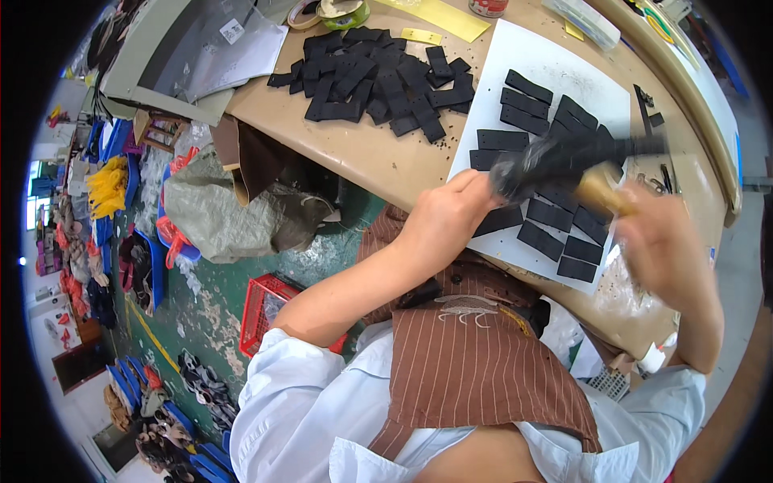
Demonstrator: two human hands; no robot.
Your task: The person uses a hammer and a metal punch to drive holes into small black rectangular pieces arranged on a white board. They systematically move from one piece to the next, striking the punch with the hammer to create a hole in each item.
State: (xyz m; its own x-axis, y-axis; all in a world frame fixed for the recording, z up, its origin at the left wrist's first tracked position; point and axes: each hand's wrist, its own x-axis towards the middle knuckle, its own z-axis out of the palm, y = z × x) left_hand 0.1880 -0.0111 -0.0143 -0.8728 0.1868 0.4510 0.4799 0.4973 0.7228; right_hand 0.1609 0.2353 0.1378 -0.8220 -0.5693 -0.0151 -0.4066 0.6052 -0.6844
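My right hand (664, 241), smeared by motion, is closed round the pale wooden handle (602, 191) of what looks like a hammer. Its dark blurred head (620, 151) crosses above the white board (503, 60). My left hand (459, 211) is closed at the board's left edge. Whatever it grips is hidden by the fingers and a dark, shiny blur beside them. Black flat strips (550, 215) with small holes lie in rough rows on the board, near and under both hands. Some strips are covered by the blur.
A heap of similar black strips (378, 80) lies left of the board. Tape rolls (342, 12), yellow sheets (451, 18) and a red can (489, 6) sit at the back. A grey box with papers (181, 52) stands left. Below the table are a sack (241, 205) and a red crate (262, 310).
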